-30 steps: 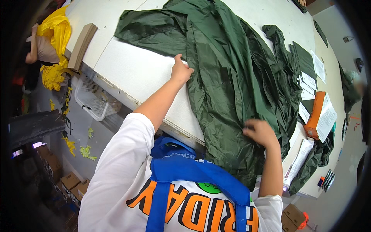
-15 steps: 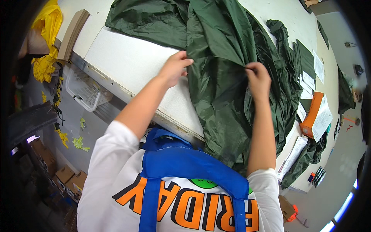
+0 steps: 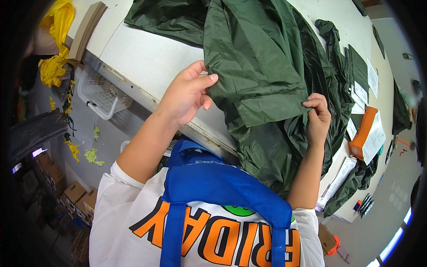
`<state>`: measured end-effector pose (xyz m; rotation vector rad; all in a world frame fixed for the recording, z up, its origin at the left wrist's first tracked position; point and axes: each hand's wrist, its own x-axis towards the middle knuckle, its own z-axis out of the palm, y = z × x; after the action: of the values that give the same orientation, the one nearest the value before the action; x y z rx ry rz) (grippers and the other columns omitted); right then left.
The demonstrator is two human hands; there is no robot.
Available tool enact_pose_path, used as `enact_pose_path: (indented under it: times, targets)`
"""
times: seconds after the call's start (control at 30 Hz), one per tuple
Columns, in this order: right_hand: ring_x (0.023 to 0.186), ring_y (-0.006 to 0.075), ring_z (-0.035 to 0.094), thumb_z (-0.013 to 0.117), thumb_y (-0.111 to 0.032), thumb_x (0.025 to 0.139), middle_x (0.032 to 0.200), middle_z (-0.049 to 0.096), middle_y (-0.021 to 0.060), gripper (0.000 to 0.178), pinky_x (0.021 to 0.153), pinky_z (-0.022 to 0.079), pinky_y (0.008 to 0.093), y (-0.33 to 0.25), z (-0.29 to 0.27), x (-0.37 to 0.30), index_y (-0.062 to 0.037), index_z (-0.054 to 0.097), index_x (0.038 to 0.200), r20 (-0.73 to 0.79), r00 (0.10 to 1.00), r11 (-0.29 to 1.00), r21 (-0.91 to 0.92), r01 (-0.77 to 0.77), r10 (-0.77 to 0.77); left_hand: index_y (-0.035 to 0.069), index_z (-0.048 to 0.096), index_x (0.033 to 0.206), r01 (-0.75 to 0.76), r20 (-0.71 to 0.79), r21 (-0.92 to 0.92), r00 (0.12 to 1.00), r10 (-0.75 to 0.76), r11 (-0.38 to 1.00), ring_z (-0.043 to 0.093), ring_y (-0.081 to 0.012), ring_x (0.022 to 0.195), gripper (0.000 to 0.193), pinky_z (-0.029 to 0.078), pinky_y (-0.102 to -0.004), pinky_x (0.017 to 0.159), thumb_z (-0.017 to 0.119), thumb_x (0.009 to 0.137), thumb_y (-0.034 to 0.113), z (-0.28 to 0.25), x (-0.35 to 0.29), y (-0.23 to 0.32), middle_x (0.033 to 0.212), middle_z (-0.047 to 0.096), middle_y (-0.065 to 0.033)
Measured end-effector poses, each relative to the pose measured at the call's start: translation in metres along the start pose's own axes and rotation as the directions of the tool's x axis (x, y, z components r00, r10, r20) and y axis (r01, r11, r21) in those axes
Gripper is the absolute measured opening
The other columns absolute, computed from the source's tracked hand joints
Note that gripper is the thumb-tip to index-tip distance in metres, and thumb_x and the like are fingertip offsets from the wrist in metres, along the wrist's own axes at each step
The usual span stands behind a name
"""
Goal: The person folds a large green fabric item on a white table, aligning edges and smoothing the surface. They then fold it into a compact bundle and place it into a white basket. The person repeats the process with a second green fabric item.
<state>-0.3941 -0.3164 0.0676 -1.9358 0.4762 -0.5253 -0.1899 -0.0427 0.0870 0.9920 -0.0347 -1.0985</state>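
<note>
A large piece of thin, shiny dark green fabric [image 3: 262, 66] lies over the white table and hangs past its front edge; whether it is a finished garment cannot be made out. At its left edge, my left hand [image 3: 189, 91] pinches the cloth between thumb and forefinger, the other fingers loosely curled. My right hand [image 3: 318, 118] grips the lower right corner of a hemmed panel, fingertips closed on it. Between my hands this panel spreads fairly flat, its lower edge lying above more green folds.
More crumpled green fabric [image 3: 340, 84] lies to the right, near papers [image 3: 372, 78] and an orange box [image 3: 364, 133]. Brown cardboard strips [image 3: 89, 29] and yellow fabric [image 3: 55, 66] are at the far left. Below the table edge [image 3: 147, 100] stands a white plastic basket [image 3: 104, 95].
My right hand has moved right and nearer to me, drawing the panel's corner along and spreading it. My left hand has come slightly nearer and now pinches the fabric's left edge.
</note>
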Motion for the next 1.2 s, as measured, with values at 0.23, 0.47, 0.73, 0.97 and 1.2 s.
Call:
enact_pose_path:
  times: [0.23, 0.47, 0.73, 0.97, 1.2]
  targets:
    - [0.097, 0.0143, 0.055, 0.064, 0.0, 0.079, 0.124, 0.055, 0.0016, 0.044, 0.08, 0.045, 0.0261, 0.003, -0.03, -0.044, -0.0104, 0.057, 0.122, 0.123, 0.978, 0.979, -0.13, -0.155, 0.171, 0.009, 0.031, 0.132, -0.14, -0.1, 0.091, 0.984, 0.149, 0.986, 0.057, -0.0214, 0.105, 0.044, 0.056, -0.0373, 0.077, 0.052, 0.093, 0.012, 0.038, -0.006, -0.026, 0.121, 0.052, -0.0119]
    - [0.113, 0.0339, 0.054, 0.054, -0.005, 0.079, 0.126, 0.053, 0.0215, 0.05, 0.099, 0.04, 0.0378, 0.215, -0.315, -0.292, 0.0023, 0.047, 0.129, -0.951, 0.31, 0.391, -0.278, -0.877, 0.02, 0.009, 0.01, 0.145, -0.365, -0.045, 0.51, 0.893, 0.448, 0.779, 0.048, -0.0258, 0.118, 0.092, 0.043, -0.0367, 0.097, 0.064, 0.075, -0.013, 0.067, 0.01, -0.057, 0.134, 0.041, -0.0178]
    - [0.093, 0.0375, 0.063, 0.054, -0.021, 0.087, 0.098, 0.067, 0.0216, 0.023, 0.081, 0.05, 0.0443, 0.242, -0.338, -0.423, -0.0063, 0.069, 0.098, -0.861, 0.317, -0.058, -0.369, -0.928, 0.398, 0.006, 0.039, 0.136, -0.463, 0.082, 0.602, 0.846, 0.526, 0.65, 0.052, -0.0187, 0.112, 0.067, 0.044, -0.0301, 0.095, 0.063, 0.077, -0.013, 0.077, -0.004, -0.065, 0.13, 0.048, -0.0111]
    - [0.094, 0.0389, 0.062, 0.051, -0.035, 0.088, 0.1, 0.066, 0.0228, 0.041, 0.083, 0.047, 0.0448, 0.231, -0.311, -0.419, -0.0007, 0.065, 0.107, -0.893, 0.317, 0.007, -0.333, -0.943, 0.319, -0.003, 0.053, 0.119, -0.303, -0.077, 0.63, 0.892, 0.446, 0.715, 0.058, -0.0121, 0.097, 0.043, 0.048, -0.0244, 0.086, 0.063, 0.078, -0.012, 0.081, -0.013, -0.065, 0.11, 0.059, -0.0076]
    - [0.083, 0.0358, 0.064, 0.055, -0.036, 0.085, 0.094, 0.067, 0.0219, 0.043, 0.076, 0.049, 0.043, 0.235, -0.303, -0.409, 0.004, 0.066, 0.097, -0.869, 0.367, 0.091, -0.358, -0.929, 0.331, 0.0, 0.064, 0.096, -0.21, -0.148, 0.68, 0.899, 0.412, 0.702, 0.052, -0.0068, 0.077, 0.012, 0.043, -0.0202, 0.069, 0.065, 0.085, 0.004, 0.072, -0.015, -0.064, 0.087, 0.062, -0.0019]
